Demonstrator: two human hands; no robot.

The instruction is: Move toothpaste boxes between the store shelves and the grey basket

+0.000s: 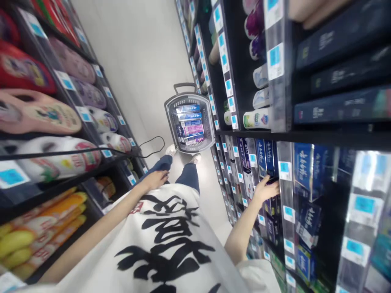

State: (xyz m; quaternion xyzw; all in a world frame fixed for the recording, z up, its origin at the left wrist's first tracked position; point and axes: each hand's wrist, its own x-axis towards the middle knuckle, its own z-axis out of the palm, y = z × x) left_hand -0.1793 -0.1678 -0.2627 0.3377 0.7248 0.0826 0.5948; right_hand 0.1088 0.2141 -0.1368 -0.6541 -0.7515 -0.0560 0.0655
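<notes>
My right hand (pixel 266 189) reaches into the right-hand shelf among upright toothpaste boxes. Thumb and fingers are apart, with the dark edge of a box between them; the fingertips are partly hidden, and I see no firm grip. Blue toothpaste boxes (pixel 264 156) stand just above this hand. My left hand (pixel 156 180) hangs by my left thigh, its fingers loosely stretched and holding nothing. On the floor before my feet sits a grey shopping basket (pixel 210 122), its handle lying outward. Inside it, blue boxes (pixel 188 116) and pink boxes (pixel 194 129) lie in a row.
Shelves line both sides of a pale floor aisle (pixel 131 53). The left shelf carries large detergent bottles (pixel 39 110) and yellow packs (pixel 49 224). A dark cord (pixel 137 156) loops out from the left. Price strips (pixel 287 211) edge the right shelf, beside larger blue boxes (pixel 308 169).
</notes>
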